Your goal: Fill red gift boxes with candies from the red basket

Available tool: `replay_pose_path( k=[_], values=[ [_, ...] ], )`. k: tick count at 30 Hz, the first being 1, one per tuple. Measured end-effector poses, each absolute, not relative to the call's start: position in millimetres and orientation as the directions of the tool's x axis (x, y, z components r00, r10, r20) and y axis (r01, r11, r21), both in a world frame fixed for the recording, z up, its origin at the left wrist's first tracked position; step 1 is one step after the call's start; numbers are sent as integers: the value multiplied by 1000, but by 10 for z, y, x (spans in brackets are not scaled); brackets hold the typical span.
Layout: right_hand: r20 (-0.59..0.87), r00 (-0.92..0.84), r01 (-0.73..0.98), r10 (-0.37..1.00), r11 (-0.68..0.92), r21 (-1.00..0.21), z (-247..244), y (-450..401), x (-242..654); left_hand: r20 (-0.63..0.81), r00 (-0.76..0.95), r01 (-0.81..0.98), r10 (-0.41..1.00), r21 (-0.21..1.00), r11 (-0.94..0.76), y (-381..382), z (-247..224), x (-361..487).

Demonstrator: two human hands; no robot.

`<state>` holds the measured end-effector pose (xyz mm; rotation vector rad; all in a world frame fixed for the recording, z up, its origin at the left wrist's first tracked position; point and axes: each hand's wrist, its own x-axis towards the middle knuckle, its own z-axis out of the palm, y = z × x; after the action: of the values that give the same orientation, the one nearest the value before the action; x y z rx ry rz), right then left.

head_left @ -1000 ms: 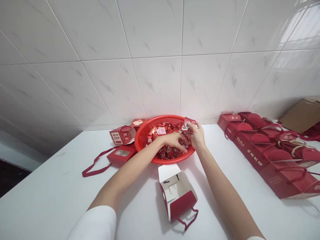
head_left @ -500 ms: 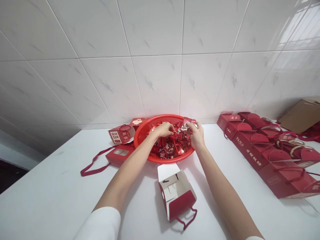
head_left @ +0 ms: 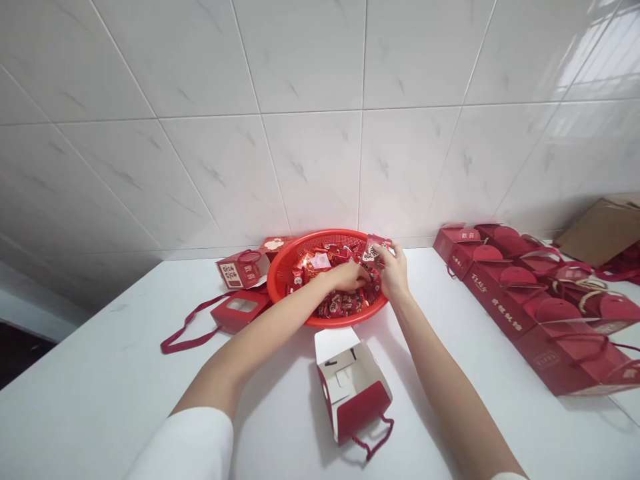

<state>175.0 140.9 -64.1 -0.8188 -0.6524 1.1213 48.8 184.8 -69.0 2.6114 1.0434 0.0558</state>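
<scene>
I seem mid-picking: my right hand (head_left: 394,268) pinches a wrapped candy (head_left: 371,251) at the red colander (head_left: 284,275), near the counter (head_left: 125,393)'s back edge; my left hand (head_left: 351,276)'s grip is hidden. Lifting another calls for a pinch.

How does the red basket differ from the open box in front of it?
The red basket is rounded with perforated walls; the open box is angular. The basket looks larger than the box. The basket holds red packets, with the left hand over them; the box shows its white interior and has a cord handle. Both are red outside, open upward and on the white table.
</scene>
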Motion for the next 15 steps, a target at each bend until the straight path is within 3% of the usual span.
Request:
replay_pose_path(
  k=[7, 15],
  values=[
    [58, 322, -504, 945, 224, -834, -633, 1401, 1745, -295, 647, 756, 703, 127, -643, 1724, -728, 631],
    [65, 326, -505, 943, 232, -831, -629, 1400, 1751, -298, 596, 790, 746, 383, -478, 1852, -662, 502]
  ],
)
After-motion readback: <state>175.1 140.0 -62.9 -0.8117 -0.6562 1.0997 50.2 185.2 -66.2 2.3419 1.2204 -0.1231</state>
